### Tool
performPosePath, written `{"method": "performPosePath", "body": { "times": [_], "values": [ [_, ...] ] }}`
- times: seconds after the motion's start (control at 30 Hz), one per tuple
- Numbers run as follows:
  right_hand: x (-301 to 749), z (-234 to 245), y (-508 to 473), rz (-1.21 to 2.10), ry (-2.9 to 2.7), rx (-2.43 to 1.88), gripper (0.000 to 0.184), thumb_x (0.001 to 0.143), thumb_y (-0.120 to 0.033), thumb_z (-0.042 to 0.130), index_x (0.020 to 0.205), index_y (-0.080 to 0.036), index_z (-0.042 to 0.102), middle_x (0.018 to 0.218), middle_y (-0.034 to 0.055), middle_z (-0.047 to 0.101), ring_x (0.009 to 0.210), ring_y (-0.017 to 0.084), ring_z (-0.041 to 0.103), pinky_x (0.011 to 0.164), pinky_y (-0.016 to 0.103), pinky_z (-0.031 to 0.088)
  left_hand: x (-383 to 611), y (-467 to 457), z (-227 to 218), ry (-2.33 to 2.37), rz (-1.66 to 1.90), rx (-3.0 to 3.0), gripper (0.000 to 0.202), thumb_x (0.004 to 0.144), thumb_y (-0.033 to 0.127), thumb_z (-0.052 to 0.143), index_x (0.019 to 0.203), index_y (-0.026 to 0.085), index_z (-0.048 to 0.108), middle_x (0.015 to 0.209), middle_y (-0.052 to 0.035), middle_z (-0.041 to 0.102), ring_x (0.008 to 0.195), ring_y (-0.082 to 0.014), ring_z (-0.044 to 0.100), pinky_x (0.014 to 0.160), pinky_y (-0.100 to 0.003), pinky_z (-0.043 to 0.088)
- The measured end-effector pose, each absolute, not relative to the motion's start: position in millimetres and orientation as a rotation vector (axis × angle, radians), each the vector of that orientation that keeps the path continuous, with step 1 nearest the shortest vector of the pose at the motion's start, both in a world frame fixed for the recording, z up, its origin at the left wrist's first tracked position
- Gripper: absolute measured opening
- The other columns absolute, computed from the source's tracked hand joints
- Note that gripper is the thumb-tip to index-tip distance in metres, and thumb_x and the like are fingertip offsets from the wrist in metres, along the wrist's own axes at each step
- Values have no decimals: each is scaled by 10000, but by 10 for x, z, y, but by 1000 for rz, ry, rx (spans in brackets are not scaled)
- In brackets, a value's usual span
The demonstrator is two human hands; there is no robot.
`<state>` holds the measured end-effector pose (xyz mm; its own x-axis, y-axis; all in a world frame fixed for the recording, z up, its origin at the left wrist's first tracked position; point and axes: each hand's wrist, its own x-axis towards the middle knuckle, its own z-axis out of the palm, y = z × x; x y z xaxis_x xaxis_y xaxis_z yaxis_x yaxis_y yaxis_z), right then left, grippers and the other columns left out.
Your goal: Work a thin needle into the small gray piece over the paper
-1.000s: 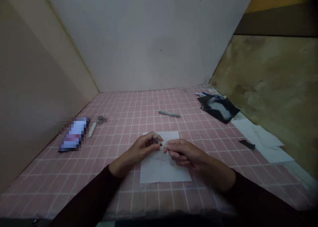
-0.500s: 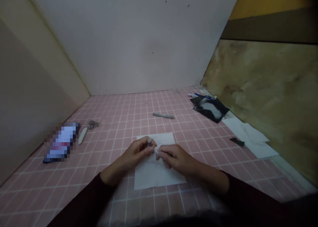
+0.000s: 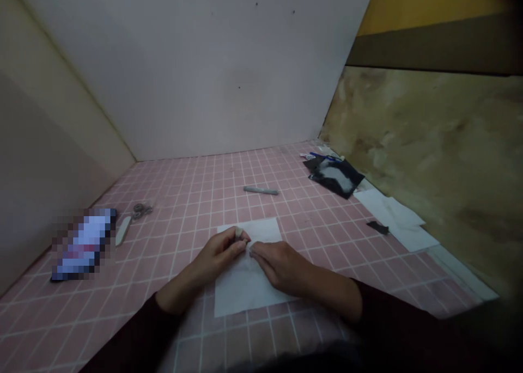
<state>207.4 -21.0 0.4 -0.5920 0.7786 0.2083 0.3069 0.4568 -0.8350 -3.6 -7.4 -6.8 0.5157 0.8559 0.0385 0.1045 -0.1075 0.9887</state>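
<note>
Both hands meet above a white paper sheet [image 3: 235, 297] that lies on the pink tiled surface. My left hand [image 3: 223, 250] is closed in a pinch, with something pale showing around its fingertips. Fingertip to fingertip with it, my right hand [image 3: 284, 264] pinches too, and a small whitish bit shows at its tips. What the fingers hold is too small and dim to name. Beyond the sheet lies a slim grey stick-like object [image 3: 260, 190].
A phone-like device [image 3: 85, 242], blurred out in part, lies at left, near a white flat stick [image 3: 123, 231] and grey scissors [image 3: 141, 211]. At right are a black sheet with white patches [image 3: 337, 177], white papers [image 3: 398, 220] and a dark scrap [image 3: 377, 227]. Walls stand behind and on both sides.
The view has shifted slightly, so most things sit further left. My right hand has turned a little, its fingers now straighter and closer against my left fingertips.
</note>
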Motion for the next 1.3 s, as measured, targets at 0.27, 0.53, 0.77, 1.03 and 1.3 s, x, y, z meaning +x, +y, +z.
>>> {"method": "performPosePath", "body": {
  "times": [0.27,0.53,0.77,1.03,1.3],
  "values": [
    [2158,146,-34,2320,-1194,-838,171,912,-327,527,891,-166,583,576,-94,348,411,41,131,377,184,104,15,-126,8,715,841,1494,193,940,303,597,1081,174,569,934,-45,636,887,-155,581,806,-290,432],
    [2060,19,-189,1277,-2016,-941,179,923,-264,479,805,-172,577,639,-15,510,560,104,450,570,247,362,-12,-91,-66,872,859,1521,233,950,377,554,1027,159,580,795,3,527,701,-116,463,654,-253,361],
    [2140,91,-85,1968,-1600,-929,221,934,-360,495,881,-170,595,554,-76,411,408,56,265,409,199,216,-7,-81,-76,738,813,1469,231,942,345,586,1089,170,556,864,-25,605,791,-135,538,713,-266,393],
    [2107,32,-101,2036,-1561,-887,240,942,-395,496,889,-179,584,549,-83,407,389,56,245,385,197,209,29,-118,-22,691,829,1460,231,956,350,559,1078,154,561,815,-24,607,773,-137,547,722,-276,400],
    [2073,-14,-216,1007,-2208,-893,208,970,-235,421,852,-173,580,748,29,585,680,143,537,675,288,398,-6,-62,-66,823,796,1520,274,939,411,566,947,139,595,738,9,540,637,-101,451,619,-250,356]
  ]
}}
